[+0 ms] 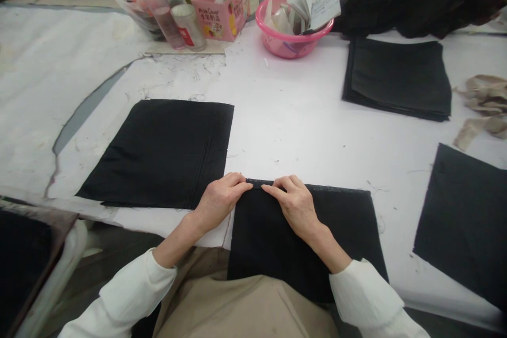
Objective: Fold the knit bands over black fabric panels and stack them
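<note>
A black fabric panel [273,243] lies in front of me, its near part hanging over the table edge toward my lap. At its top left corner my left hand [224,193] pinches the edge between thumb and fingers. My right hand [295,203] pinches the same top edge a short way to the right, where a narrow strip looks folded over. To the left is a stack of black fabric panels [158,153], close to my left wrist. Another black panel [467,222] lies at the right.
At the back stand a pink basin [293,45] with papers, a pink box [222,10], a candle-like jar [188,26] and a purple-capped bottle [162,10]. A black fabric pile [396,79] and beige strips [485,95] lie at right. Loose threads dot the white table [293,132].
</note>
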{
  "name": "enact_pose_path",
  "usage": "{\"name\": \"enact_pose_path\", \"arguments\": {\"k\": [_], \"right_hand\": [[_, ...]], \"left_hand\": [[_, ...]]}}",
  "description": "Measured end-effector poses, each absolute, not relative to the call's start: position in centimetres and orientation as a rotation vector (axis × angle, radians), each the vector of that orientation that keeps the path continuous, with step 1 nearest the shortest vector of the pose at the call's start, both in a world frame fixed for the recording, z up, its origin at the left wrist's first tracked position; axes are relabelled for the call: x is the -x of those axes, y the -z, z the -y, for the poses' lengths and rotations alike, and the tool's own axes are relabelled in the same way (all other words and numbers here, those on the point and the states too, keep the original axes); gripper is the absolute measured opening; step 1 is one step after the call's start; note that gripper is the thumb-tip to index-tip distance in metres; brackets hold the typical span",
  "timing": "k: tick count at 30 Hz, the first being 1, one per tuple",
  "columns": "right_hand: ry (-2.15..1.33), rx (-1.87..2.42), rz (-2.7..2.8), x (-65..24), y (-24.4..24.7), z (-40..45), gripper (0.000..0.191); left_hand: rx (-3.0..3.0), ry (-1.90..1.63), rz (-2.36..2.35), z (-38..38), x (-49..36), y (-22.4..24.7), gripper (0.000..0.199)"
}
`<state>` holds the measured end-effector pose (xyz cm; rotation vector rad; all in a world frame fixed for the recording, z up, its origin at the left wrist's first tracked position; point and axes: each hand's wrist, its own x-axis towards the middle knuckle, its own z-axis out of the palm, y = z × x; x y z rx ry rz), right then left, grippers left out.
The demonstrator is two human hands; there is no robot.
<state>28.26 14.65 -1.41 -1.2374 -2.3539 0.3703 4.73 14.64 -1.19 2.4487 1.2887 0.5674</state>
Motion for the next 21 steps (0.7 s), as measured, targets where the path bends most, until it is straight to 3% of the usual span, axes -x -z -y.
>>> {"name": "enact_pose_path", "arguments": {"k": [21], "right_hand": [[-0.305,1.228,2.434,-28.39,1.34,-14.77,0.034]], "left_hand": [[-2.681,-0.530,-1.299,-14.11,-4.27,0.98,0.022]]}}
